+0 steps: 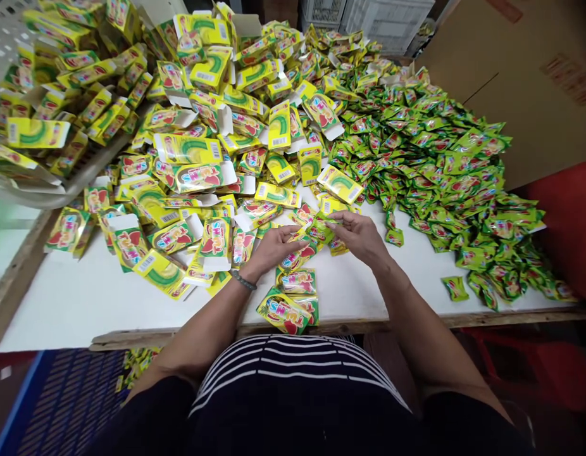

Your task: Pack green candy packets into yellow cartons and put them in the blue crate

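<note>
In the middle of the table my left hand (274, 248), with a beaded bracelet at the wrist, has its fingers closed on a small yellow-green printed box (297, 256). My right hand (362, 235) pinches a shiny green candy packet (320, 229) close to the box's upper end. The packet lies between the two hands; how far it sits inside the box I cannot tell. Just below the hands, several printed boxes (286, 310) lie overlapping near the table's front edge.
Loose boxes (217, 177) heap up on the left, many with open flaps. A pale basket (79, 196) at far left is full of them. Green packets (440, 164) pile on the right before a cardboard carton (516, 82). A blue crate (69, 399) stands below the table.
</note>
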{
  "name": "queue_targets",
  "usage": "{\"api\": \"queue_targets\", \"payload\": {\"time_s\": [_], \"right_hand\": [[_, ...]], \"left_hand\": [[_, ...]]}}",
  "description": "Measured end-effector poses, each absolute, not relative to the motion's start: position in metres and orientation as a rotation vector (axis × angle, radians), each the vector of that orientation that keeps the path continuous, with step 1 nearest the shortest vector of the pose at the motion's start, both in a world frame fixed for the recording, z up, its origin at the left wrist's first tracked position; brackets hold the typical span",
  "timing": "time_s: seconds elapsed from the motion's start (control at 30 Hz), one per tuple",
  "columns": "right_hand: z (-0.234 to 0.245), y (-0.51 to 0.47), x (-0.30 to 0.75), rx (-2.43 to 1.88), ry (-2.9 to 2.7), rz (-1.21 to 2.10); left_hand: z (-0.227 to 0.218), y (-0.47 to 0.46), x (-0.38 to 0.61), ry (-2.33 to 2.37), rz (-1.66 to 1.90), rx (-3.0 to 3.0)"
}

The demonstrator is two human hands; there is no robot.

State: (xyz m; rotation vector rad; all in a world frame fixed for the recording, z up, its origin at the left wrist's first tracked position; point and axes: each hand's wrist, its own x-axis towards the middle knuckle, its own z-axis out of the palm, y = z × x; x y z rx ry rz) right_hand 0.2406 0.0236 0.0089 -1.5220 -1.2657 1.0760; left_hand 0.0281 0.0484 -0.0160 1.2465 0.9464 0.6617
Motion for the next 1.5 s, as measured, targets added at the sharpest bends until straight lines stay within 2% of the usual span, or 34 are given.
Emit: {"api": "queue_targets", "payload": {"time_s": [0.3, 0.53, 0.73, 0.93, 1.07, 1.23, 1.5], "right_hand": [[-0.001, 0.012, 0.217, -1.537, -1.248, 1.147], [-0.014, -0.005, 0.209, -1.506, -1.438, 0.879], [-0.011, -0.013, 0.2, -1.614, -1.46, 0.662], [-0.021, -0.011, 0.199, -1.427, -1.316, 0.95], [-0.026, -0.015, 0.192, -1.359, -1.132, 0.944], [-0.018, -0.016, 0.19, -1.457, -1.339, 0.87], [-0.007, -0.011, 0.2, -1.497, -1.324, 1.043]], "left_hand": [[-0.016, 0.046, 0.028, 0.933, 0.651, 1.192], [-0.011, 0.046, 0.031, 0.878, 0.684, 0.949], [-0.007, 0.039, 0.031, 0.839, 0.763, 1.049], [-0.005, 0.035, 0.032, 0.831, 0.801, 1.117], [-0.009, 0.037, 0.032, 0.829, 0.871, 0.984], [-0.012, 0.036, 0.031, 0.813, 0.798, 0.996], [-0.007, 0.032, 0.034, 0.886, 0.805, 1.064]]}}
